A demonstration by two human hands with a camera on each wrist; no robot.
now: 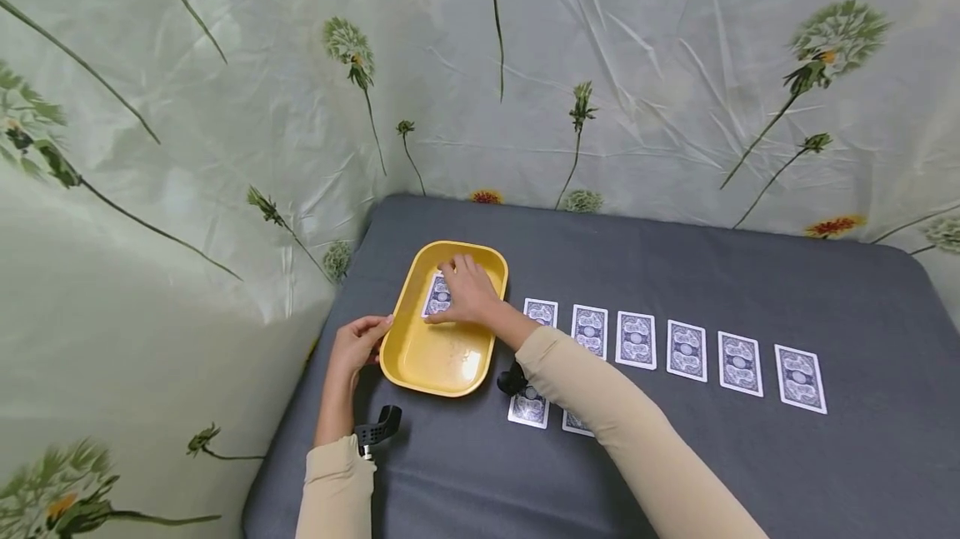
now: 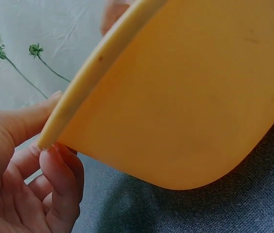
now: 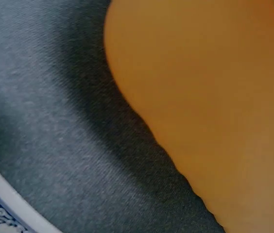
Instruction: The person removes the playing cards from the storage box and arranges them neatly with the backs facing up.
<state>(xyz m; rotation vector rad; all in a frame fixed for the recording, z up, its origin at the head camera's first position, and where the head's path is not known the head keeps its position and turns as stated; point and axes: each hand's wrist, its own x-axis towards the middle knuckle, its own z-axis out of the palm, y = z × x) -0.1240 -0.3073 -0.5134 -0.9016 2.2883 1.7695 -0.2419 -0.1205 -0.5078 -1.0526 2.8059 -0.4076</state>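
Note:
A yellow tray (image 1: 435, 360) stands on the dark grey surface, left of the middle in the head view. At its left rim, my left hand (image 1: 358, 345) pinches the edge between thumb and fingers; the left wrist view shows this hand (image 2: 40, 170) on the rim up close. Inside the tray, my right hand (image 1: 468, 293) spans a face-down playing card (image 1: 437, 297), fingers at its far end and thumb at its near end. Part of the card is hidden under the hand. The right wrist view shows the tray's outer wall (image 3: 190, 97) but not the hand.
Right of the tray runs a row of several face-down cards (image 1: 637, 340). Nearer, one more card (image 1: 529, 410) and another (image 1: 576, 424) lie partly under the right sleeve (image 1: 622, 414). A flower-printed curtain (image 1: 600, 64) borders the back and left of the grey surface (image 1: 675, 272).

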